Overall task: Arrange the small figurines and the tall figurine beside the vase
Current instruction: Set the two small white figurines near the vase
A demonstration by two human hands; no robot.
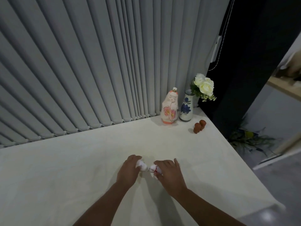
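While near centre, white figurines [143,165] under both hands [130,170] (half-hidden).

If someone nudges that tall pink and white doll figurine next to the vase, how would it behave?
The tall pink and white doll figurine looks like glazed ceramic, so probably rigid, breakable and somewhat slippery. Its rounded bottom and tall body suggest a high push could tip it, perhaps against the blue-flowered white vase close beside it.
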